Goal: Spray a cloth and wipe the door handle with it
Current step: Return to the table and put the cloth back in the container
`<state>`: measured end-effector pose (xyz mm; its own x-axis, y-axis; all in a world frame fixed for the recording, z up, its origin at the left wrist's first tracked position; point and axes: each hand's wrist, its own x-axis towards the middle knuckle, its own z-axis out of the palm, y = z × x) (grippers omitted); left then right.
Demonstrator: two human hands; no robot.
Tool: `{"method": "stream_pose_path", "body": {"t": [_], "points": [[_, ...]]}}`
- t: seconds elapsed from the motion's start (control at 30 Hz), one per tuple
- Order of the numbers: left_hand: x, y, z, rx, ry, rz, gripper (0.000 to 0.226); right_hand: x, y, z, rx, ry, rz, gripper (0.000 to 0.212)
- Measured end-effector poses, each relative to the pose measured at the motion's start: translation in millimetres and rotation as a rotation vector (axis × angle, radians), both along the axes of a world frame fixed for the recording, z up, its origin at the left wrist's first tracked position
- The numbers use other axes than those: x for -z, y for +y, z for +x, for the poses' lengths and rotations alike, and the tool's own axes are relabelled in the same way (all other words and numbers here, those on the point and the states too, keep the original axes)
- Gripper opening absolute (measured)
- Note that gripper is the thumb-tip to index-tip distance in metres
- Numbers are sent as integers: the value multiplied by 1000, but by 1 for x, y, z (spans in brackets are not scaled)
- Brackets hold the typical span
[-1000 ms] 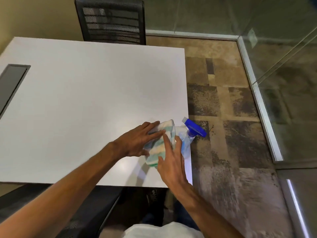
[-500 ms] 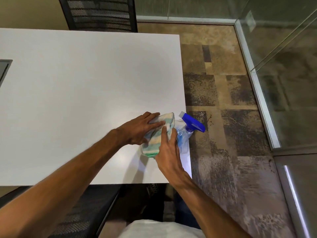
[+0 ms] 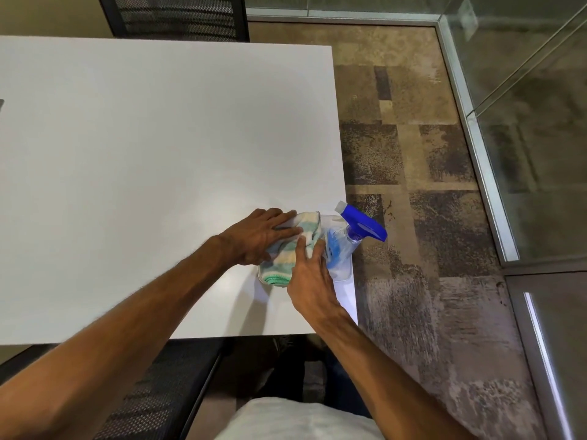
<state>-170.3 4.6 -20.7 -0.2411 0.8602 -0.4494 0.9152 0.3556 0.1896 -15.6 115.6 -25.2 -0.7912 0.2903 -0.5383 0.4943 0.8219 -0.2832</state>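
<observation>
A folded cloth [image 3: 306,231] with white, green and yellow stripes lies in a clear plastic tray [image 3: 342,274] at the near right corner of the white table [image 3: 158,154]. My left hand [image 3: 257,236] lies flat on top of the cloth, fingers spread over it. My right hand [image 3: 309,281] grips the cloth's near right side, with the fingers curled on the fabric. A clear spray bottle [image 3: 341,246] with a blue trigger head [image 3: 362,225] stands in the same tray, right beside the cloth. No door handle is in view.
A black mesh chair [image 3: 178,14] stands beyond the table's far edge. Another mesh chair [image 3: 152,398] sits under the near edge. Patterned carpet [image 3: 413,217] runs along the right. Glass walls with metal frames [image 3: 476,144] close off the right side.
Both hands have stayed on the cloth; the right hand has closed a little more onto it. The view has shifted slightly down and forward.
</observation>
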Motion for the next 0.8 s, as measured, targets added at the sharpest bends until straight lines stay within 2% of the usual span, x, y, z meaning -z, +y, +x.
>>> {"method": "stream_pose_path", "body": {"t": [0.17, 0.23, 0.33, 0.43, 0.6, 0.73, 0.8], "points": [[3, 1, 5, 66, 200, -45, 82, -6, 4, -4, -43, -83, 17, 87], [-2, 2, 8, 90, 249, 4, 74, -17, 2, -4, -69, -83, 68, 79], [-8, 2, 12, 141, 356, 121, 64, -29, -4, 4, -170, 32, 192, 56], [-7, -4, 13, 161, 403, 226, 51, -25, -5, 10, -281, 135, 100, 38], [1, -5, 12, 225, 405, 264, 26, -2, -2, 9, -321, -22, 41, 66], [13, -7, 15, 244, 408, 119, 24, 14, 1, 7, -263, -86, -52, 83], [19, -5, 16, 227, 461, 69, 33, 19, 1, 6, -261, -107, -53, 91]]}}
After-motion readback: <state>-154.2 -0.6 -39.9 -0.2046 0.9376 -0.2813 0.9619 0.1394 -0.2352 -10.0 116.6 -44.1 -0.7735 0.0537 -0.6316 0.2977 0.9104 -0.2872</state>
